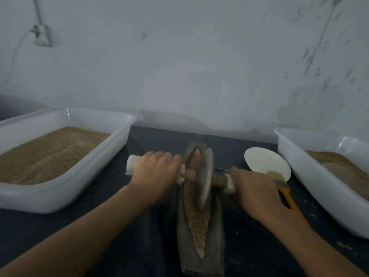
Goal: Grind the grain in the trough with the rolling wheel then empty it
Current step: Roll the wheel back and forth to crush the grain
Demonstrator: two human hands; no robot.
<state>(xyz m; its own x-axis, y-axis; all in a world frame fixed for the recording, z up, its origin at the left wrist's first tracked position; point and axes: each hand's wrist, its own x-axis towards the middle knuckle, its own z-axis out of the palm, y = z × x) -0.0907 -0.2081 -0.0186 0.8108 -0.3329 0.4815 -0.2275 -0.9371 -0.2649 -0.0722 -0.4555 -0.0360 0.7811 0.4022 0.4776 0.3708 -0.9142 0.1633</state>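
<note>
Nearest: dark boat-shaped stone trough (216, 232), coarse tan grain (196, 220) lying along its groove, largely unground by the look. Left hand (154, 176) and right hand (253, 191) each curl around the wooden axle beside the grey stone wheel (204, 177) standing mid-trough. Grinding underway; emptying not begun.

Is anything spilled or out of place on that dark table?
Only small things. Pale specks lie scattered on the dark table near the right tub, likely stray grain. The grain itself sits inside the trough. Both hands grip the wheel's handles normally; nothing looks broken.
</note>
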